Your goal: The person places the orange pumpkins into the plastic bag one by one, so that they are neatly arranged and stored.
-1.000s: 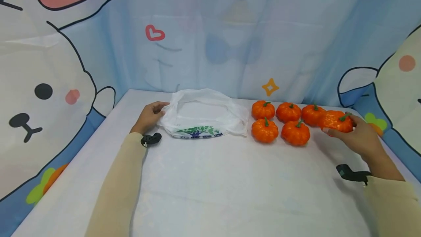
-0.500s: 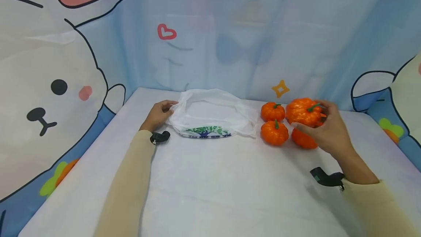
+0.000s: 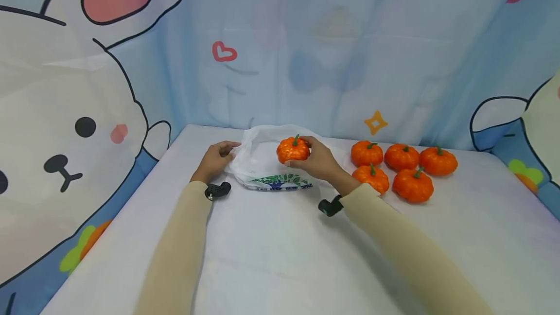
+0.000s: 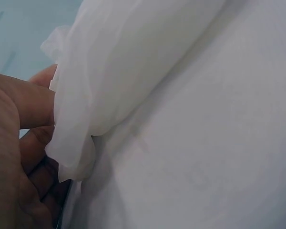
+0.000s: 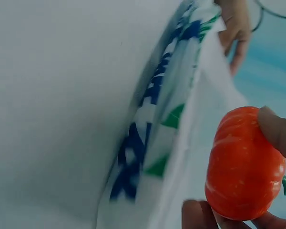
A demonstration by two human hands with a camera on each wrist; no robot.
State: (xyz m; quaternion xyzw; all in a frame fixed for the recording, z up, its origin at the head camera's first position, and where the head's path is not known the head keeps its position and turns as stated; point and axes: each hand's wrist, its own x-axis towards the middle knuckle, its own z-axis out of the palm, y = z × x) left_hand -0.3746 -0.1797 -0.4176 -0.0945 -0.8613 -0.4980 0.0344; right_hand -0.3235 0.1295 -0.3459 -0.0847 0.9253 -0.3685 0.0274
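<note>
A white plastic bag [image 3: 267,159] with green and blue print lies open at the back of the table. My left hand [image 3: 214,160] pinches the bag's left edge; the left wrist view shows thumb and fingers on the thin plastic [image 4: 105,71]. Over the bag's opening, my right hand [image 3: 321,162] grips a small orange pumpkin [image 3: 292,150] with a green stem. In the right wrist view this pumpkin [image 5: 245,164] sits between thumb and fingertips, beside the bag's printed side [image 5: 152,119]. Whether it touches the bag inside cannot be told.
Several more orange pumpkins stand in two rows right of the bag, such as a front one [image 3: 413,185] and a back one [image 3: 438,161]. A printed curtain [image 3: 271,86] hangs behind the white table [image 3: 280,252].
My right hand has lifted the pumpkin from the right end of the back row and carried it left over the bag. The left hand keeps its hold on the bag's edge.
</note>
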